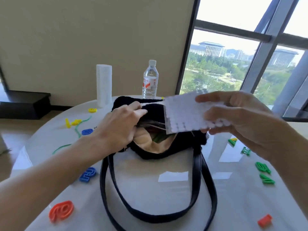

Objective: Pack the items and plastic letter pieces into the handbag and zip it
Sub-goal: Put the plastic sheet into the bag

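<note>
White studded sheet poised over the open handbag

The left hand (116, 129) pinched the black handbag (155, 147) mouth open on the worktop (166, 189); right fingers (215, 114) gripped the studded sheet (183, 114), which risked snagging the zipper (158, 122) if tilted.

Handbag (150, 147) sits mid-table (166, 189), straps (196, 180) trailing toward the camera. Water bottle (150, 80) and paper roll (104, 84) stand behind it. Letter pieces lie scattered on both sides: some left (87, 174), some right (263, 167). The studded sheet (183, 112) hangs above the bag's opening.
</note>
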A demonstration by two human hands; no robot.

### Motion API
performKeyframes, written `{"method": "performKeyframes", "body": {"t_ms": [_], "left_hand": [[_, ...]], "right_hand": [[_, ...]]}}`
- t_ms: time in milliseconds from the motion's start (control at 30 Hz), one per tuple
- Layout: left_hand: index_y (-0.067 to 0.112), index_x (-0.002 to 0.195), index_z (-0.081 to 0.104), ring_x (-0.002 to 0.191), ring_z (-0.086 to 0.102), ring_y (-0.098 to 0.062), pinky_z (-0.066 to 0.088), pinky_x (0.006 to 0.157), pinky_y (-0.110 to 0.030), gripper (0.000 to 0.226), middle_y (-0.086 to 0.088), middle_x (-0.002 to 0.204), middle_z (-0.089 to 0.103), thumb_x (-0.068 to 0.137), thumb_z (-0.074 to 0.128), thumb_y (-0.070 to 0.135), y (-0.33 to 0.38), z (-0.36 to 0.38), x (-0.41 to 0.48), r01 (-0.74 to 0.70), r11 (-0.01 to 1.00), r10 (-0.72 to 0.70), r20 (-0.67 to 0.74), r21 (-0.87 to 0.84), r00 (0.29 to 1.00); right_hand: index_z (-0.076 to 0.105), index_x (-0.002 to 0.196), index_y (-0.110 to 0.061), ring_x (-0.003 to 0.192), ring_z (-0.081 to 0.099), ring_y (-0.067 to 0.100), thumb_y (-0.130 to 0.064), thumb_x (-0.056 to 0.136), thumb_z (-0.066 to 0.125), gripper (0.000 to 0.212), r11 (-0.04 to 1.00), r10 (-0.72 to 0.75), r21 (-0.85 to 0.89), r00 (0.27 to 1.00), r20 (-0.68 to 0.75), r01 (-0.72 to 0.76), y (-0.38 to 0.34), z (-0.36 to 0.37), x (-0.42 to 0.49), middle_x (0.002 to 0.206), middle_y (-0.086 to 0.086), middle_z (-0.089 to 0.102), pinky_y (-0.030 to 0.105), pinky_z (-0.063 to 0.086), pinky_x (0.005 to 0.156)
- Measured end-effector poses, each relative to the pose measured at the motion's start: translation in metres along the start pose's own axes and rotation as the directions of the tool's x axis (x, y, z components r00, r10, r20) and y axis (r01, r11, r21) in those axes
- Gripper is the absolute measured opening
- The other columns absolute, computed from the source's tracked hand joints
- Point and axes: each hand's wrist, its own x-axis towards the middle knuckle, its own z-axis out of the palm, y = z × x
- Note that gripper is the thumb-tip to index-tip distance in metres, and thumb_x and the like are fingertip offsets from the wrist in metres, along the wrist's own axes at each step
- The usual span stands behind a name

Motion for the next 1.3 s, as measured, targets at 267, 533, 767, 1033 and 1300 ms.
{"method": "performKeyframes", "body": {"t_ms": [267, 533, 767, 1033, 1300], "left_hand": [[0.006, 0.145, 0.046, 0.109, 0.057, -0.024, 0.043, 0.088, -0.023, 0.072, -0.002, 0.132, 0.05, 0.076, 0.058, -0.007, 0.004, -0.007, 0.018, -0.095, 0.989, 0.079, -0.141, -0.114, 0.987], [0.009, 0.149, 0.042, 0.115, 0.051, -0.021, 0.037, 0.098, -0.019, 0.079, 0.003, 0.134, 0.046, 0.073, 0.057, -0.009, 0.004, -0.009, 0.016, -0.137, 0.983, 0.128, -0.08, -0.123, 0.989], [0.008, 0.148, 0.043, 0.118, 0.05, -0.025, 0.042, 0.1, -0.032, 0.077, -0.002, 0.136, 0.047, 0.073, 0.051, -0.01, 0.01, -0.014, 0.024, -0.107, 0.979, 0.078, -0.165, -0.175, 0.983], [0.009, 0.15, 0.041, 0.119, 0.05, -0.025, 0.041, 0.101, -0.031, 0.079, -0.002, 0.139, 0.044, 0.074, 0.055, -0.008, 0.006, -0.009, 0.021, -0.106, 0.978, 0.077, -0.161, -0.179, 0.984], [0.013, 0.144, 0.05, 0.113, 0.054, -0.02, 0.036, 0.09, -0.019, 0.074, 0.001, 0.128, 0.052, 0.072, 0.059, -0.005, -0.006, -0.004, 0.017, -0.124, 0.977, 0.116, -0.056, -0.173, 0.992]], "right_hand": [[0.081, 0.099, -0.01, 0.055, 0.065, 0.016, -0.007, 0.087, 0.061, 0.024, 0.961, 0.251, 0.073, 0.954, 0.161, -0.265, 0.036, 0.021, 0.011, 0.079, 0.02, 0.067, 0.019, 0.047, 0.046], [0.067, 0.111, -0.014, 0.077, 0.074, 0.013, -0.006, 0.093, 0.068, 0.02, 0.943, 0.22, 0.295, 0.954, -0.201, -0.155, 0.065, 0.074, 0.043, 0.101, 0.009, 0.071, 0.017, 0.054, 0.055], [0.062, 0.1, -0.005, 0.066, 0.071, 0.026, 0.0, 0.095, 0.046, 0.017, 0.945, 0.2, 0.29, 0.97, -0.14, -0.153, 0.063, 0.132, 0.102, 0.075, 0.013, 0.069, 0.036, 0.058, 0.058], [0.051, 0.139, -0.011, 0.128, 0.051, 0.033, -0.022, 0.1, 0.046, 0.041, 0.481, 0.016, -0.876, 0.999, 0.052, 0.038, 0.096, 0.141, 0.15, 0.14, 0.013, 0.055, 0.035, 0.04, 0.099], [0.064, 0.115, -0.012, 0.097, 0.063, 0.035, -0.034, 0.083, 0.046, 0.043, 0.563, 0.043, -0.815, 0.98, 0.193, 0.136, 0.067, 0.117, 0.096, 0.101, 0.01, 0.064, 0.035, 0.051, 0.077]]}}
